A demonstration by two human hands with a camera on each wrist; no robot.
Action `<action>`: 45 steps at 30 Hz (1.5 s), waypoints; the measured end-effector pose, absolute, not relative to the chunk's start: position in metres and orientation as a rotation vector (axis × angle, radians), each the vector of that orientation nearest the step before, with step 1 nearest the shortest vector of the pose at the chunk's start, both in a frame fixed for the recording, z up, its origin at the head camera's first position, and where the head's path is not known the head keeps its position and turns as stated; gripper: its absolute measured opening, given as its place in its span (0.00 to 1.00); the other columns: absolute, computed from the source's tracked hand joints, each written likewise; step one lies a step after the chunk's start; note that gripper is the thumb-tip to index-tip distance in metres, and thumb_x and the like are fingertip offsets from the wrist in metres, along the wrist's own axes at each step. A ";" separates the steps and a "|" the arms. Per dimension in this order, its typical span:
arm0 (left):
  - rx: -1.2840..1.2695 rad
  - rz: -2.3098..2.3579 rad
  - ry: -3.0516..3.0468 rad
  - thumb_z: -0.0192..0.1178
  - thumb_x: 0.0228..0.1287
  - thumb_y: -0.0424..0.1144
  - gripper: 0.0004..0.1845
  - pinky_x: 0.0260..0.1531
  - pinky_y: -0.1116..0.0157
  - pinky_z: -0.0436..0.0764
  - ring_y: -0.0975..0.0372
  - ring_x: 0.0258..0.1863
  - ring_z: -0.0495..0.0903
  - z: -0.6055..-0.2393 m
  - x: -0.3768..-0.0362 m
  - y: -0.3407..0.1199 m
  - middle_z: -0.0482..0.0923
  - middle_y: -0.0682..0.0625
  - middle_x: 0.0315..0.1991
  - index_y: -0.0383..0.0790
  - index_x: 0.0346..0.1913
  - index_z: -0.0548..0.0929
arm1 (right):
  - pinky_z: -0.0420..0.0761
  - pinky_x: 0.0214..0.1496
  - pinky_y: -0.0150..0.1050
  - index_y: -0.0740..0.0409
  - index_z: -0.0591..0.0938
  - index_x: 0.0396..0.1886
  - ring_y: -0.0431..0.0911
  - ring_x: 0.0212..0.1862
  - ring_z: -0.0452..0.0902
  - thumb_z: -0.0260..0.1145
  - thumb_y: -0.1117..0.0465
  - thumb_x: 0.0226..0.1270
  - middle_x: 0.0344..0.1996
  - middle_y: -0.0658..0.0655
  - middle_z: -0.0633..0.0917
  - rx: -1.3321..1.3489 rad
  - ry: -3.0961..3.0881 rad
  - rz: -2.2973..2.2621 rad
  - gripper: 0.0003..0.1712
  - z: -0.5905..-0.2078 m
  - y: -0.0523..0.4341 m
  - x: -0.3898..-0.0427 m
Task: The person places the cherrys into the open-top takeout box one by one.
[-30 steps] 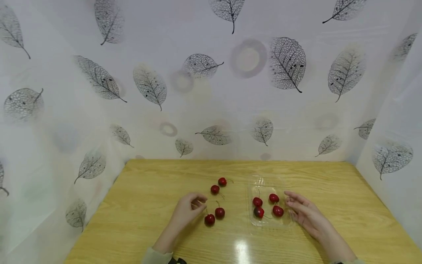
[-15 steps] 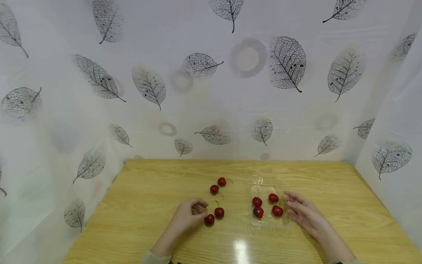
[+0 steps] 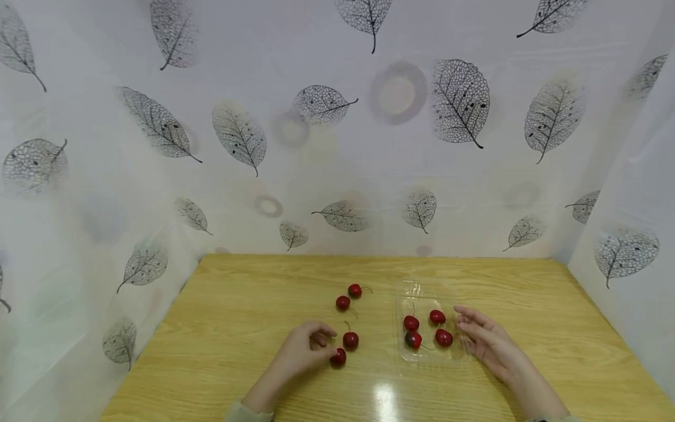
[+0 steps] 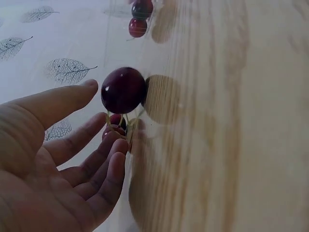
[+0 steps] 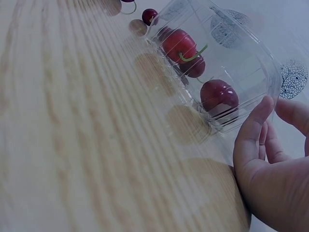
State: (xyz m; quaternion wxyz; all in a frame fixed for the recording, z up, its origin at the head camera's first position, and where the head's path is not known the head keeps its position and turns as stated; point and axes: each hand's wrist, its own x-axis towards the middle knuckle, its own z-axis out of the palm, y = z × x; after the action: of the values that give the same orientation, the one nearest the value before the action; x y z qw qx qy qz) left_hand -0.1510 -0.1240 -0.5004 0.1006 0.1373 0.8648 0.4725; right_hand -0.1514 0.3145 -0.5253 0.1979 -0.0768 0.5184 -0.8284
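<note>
My left hand (image 3: 299, 351) is low over the wooden table, fingers loosely bent, with its thumb tip right at a dark red cherry (image 3: 339, 357). In the left wrist view that cherry (image 4: 123, 90) stands with its stem toward the fingertips, between thumb and index finger. A second cherry (image 3: 350, 340) lies just beyond it, and two more, one of them this cherry (image 3: 343, 302), are farther back. At the right, my right hand (image 3: 498, 349) holds the side of a clear plastic container (image 5: 258, 46), its rim between thumb and index finger. Several cherries lie inside, including a glossy one (image 5: 219, 95).
The light wooden table (image 3: 237, 293) carries everything. White sheeting (image 3: 337, 146) printed with leaf skeletons rises behind the table and at both sides. A bright reflection shows on the tabletop near the front.
My left hand has moved slightly right and toward the front edge. The nearest cherry has shifted slightly the same way. The right hand and the container have stayed in place.
</note>
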 end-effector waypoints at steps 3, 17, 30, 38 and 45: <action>0.413 1.373 2.580 0.78 0.60 0.37 0.16 0.39 0.72 0.80 0.61 0.42 0.80 -0.499 -0.148 -0.123 0.84 0.47 0.46 0.40 0.49 0.88 | 0.84 0.54 0.26 0.36 0.84 0.61 0.32 0.53 0.81 0.48 0.70 0.86 0.53 0.40 0.84 -0.212 1.460 -2.313 0.27 -0.526 0.315 -0.152; 0.467 1.310 2.573 0.80 0.55 0.33 0.17 0.36 0.72 0.77 0.66 0.37 0.77 -0.497 -0.145 -0.117 0.83 0.50 0.40 0.40 0.48 0.88 | 0.84 0.54 0.26 0.36 0.84 0.61 0.31 0.52 0.81 0.48 0.70 0.86 0.53 0.40 0.84 -0.224 1.456 -2.317 0.27 -0.527 0.315 -0.152; 0.512 1.336 2.531 0.78 0.59 0.32 0.13 0.34 0.73 0.77 0.66 0.35 0.80 -0.500 -0.148 -0.118 0.86 0.49 0.38 0.37 0.46 0.89 | 0.84 0.54 0.26 0.34 0.84 0.60 0.31 0.53 0.81 0.50 0.69 0.85 0.52 0.39 0.84 -0.159 1.510 -2.288 0.26 -0.524 0.313 -0.151; 0.462 1.344 2.527 0.77 0.61 0.34 0.11 0.34 0.73 0.78 0.68 0.35 0.79 -0.504 -0.149 -0.120 0.86 0.50 0.38 0.39 0.46 0.89 | 0.84 0.54 0.26 0.34 0.84 0.60 0.31 0.53 0.81 0.50 0.69 0.86 0.52 0.39 0.84 -0.170 1.502 -2.292 0.26 -0.524 0.314 -0.151; 0.397 1.401 2.489 0.75 0.63 0.35 0.12 0.35 0.72 0.79 0.64 0.37 0.80 -0.501 -0.148 -0.122 0.86 0.49 0.40 0.39 0.48 0.89 | 0.84 0.54 0.26 0.35 0.84 0.61 0.31 0.53 0.81 0.49 0.69 0.86 0.53 0.39 0.84 -0.179 1.490 -2.299 0.26 -0.524 0.314 -0.151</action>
State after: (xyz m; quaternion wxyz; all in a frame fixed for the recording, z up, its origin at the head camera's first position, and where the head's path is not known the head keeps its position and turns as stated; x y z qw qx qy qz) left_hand -0.1483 -0.1217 -0.5007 0.1286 0.1364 0.8560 0.4818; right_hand -0.1510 0.3140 -0.5244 0.1966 -0.0638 0.5322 -0.8210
